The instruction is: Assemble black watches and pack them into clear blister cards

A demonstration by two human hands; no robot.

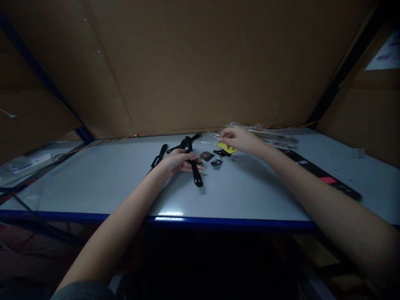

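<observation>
My left hand [181, 161] grips a long, glossy black part with rounded ends [196, 177], tilted across my fingers over the table. To its left and behind it lie a slim black part with a slot [156, 160] and another black piece [178, 146]. My right hand [234, 138] is closed in a pinch above a yellow piece [228, 148]; what its fingertips hold, if anything, is too small to make out. Between my hands are a dark square plate [206, 156], a little heap of small shiny pieces [216, 161] and a flat black part [220, 153].
Clear plastic bags [211, 137] lie at the back of the grey table [103, 179]. A long black panel with a red patch [321, 175] lies beneath my right forearm. Cardboard walls [200, 66] enclose the back and sides. A white power strip [31, 166] sits far left.
</observation>
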